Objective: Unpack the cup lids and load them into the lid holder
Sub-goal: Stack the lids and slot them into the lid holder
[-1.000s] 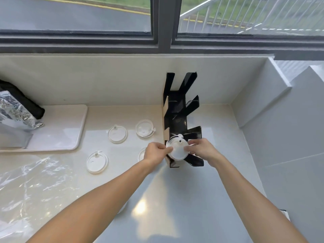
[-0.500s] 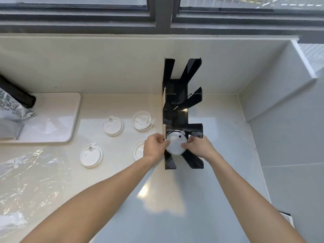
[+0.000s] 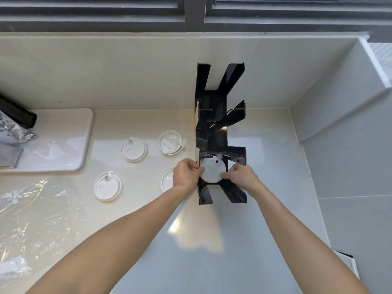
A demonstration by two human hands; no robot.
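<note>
While both hands meet at the black lid holder (image 3: 220, 132), the head view shows a round white cup lid (image 3: 211, 171) sitting flat in the holder's nearest compartment, between the black side fins. Lid is opaque-white plastic w/ a raised rim, a small dark sip hole near its far edge and a little tab at the far side. Left hand (image 3: 186, 174) has its fingers curled, pinching the lid's left edge right beside the holder's tan left wall; right hand (image 3: 239, 177) is curled too, fingertips pinching the lid's right edge. Holder stands toward the back of the counter (image 3: 212, 251), near the right corner, its far end against the backsplash; it's glossy black w/ angled fins on both sides. Four more lids lie loose on the counter left of the holder: one clear-ish lid (image 3: 170, 142) just beside it, one white lid (image 3: 134, 150) further left, another white lid (image 3: 108, 186) nearer the front, and a fourth lid (image 3: 166, 180) partly hidden behind the left hand. Crumpled clear wrap (image 3: 27, 219) lies at the counter's left edge, and a white tray (image 3: 63, 136) sits at the back left w/ a foil bag (image 3: 12, 132) on it.
</note>
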